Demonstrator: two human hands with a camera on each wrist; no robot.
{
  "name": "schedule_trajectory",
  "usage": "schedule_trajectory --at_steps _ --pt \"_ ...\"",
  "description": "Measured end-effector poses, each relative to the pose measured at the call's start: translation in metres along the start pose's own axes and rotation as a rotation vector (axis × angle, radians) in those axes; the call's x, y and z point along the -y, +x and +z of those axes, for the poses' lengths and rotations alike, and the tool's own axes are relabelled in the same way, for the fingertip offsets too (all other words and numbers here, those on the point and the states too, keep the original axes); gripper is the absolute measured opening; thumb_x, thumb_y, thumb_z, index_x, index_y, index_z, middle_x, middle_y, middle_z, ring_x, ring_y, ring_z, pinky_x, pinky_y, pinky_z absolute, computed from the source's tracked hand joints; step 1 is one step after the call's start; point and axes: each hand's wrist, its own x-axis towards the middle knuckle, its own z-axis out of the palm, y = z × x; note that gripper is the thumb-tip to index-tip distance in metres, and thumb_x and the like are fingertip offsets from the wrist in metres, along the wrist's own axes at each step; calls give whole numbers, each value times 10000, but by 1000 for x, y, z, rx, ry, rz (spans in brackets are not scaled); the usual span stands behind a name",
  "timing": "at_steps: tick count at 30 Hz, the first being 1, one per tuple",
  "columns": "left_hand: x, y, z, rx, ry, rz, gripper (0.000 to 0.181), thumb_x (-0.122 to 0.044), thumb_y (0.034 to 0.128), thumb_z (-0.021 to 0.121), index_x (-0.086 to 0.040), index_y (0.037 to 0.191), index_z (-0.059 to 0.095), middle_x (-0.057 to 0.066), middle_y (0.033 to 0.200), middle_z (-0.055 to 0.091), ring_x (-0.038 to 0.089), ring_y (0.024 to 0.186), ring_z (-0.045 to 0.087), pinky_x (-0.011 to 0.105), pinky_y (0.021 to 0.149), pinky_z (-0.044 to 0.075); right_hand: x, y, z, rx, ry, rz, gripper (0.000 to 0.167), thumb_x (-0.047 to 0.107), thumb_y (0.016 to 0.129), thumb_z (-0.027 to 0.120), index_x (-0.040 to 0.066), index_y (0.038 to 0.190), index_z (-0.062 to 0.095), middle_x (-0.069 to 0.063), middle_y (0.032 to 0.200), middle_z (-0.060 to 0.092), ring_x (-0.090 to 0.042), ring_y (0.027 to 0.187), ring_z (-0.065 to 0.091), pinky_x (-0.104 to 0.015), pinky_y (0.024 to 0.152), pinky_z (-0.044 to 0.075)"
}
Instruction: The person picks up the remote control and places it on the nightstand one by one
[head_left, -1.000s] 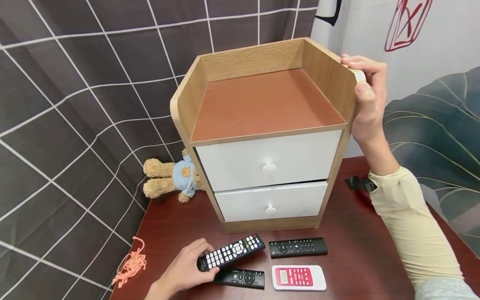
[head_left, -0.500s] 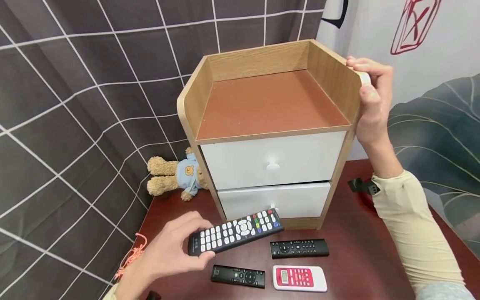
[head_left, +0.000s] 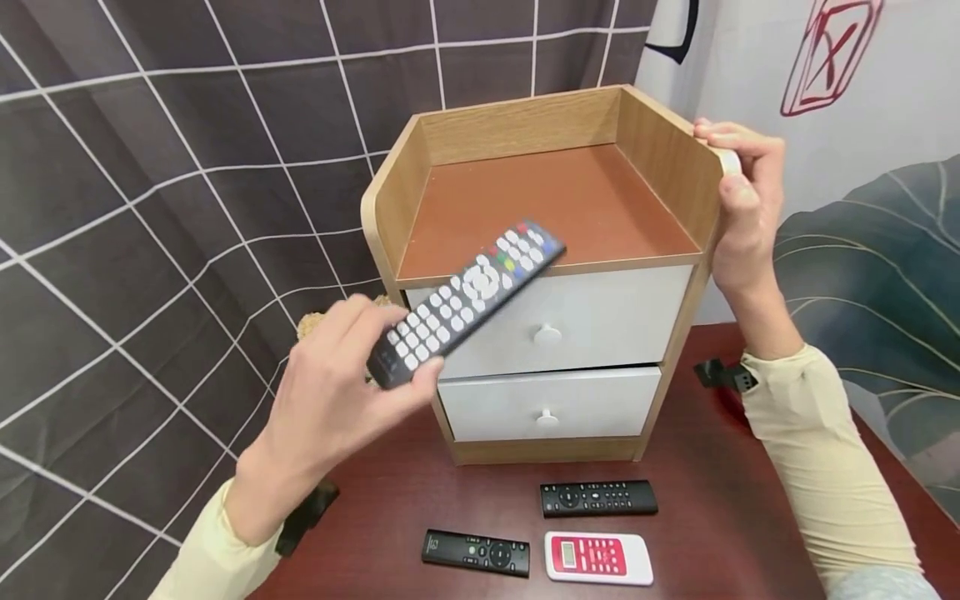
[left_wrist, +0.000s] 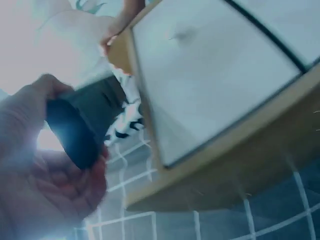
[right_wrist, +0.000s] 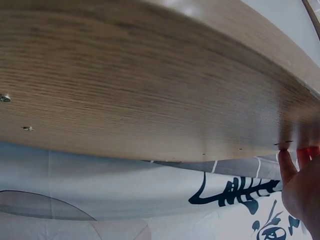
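A person's left hand [head_left: 326,387] pinches a white-buttoned black remote [head_left: 467,304], raised before a two-drawer cabinet [head_left: 600,325], while the right hand [head_left: 748,212], well apart, grips the cabinet's right side panel [head_left: 666,167]; three other remotes [head_left: 598,557] lie on the near tabletop [head_left: 705,533].

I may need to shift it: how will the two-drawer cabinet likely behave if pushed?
The two-drawer cabinet should stay stiff, given its flat board panels. A push near its top, where the right hand grips a side panel, might tip it sooner than a low one. Its drawers show no latch, so they could slide out if it tilts forward.
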Motion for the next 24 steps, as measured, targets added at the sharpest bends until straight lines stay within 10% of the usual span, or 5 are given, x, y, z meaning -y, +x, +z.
schedule_trajectory --at_steps 7,15,24 --pt "-15 46 10 69 142 -240 365 -383 799 693 -26 860 653 80 811 594 234 699 535 374 559 461 9 -3 3 -4 -13 21 296 171 826 488 46 1082 569 -88 1188 614 -252 1199 529 -315 1039 350" --pt "-21 86 28 278 362 -346 416 -404 840 625 11 817 597 141 826 568 323 739 540 475 583 522 8 -2 5 7 -11 33 291 175 832 479 61 1084 571 -75 1195 611 -246 1213 527 -319 1047 344" --pt "-16 110 38 369 467 -421 406 -394 858 577 7 893 630 171 895 630 372 826 626 486 651 536 9 1 3 13 -3 39 287 176 839 479 60 1085 570 -78 1199 605 -250 1223 523 -325 1059 344"
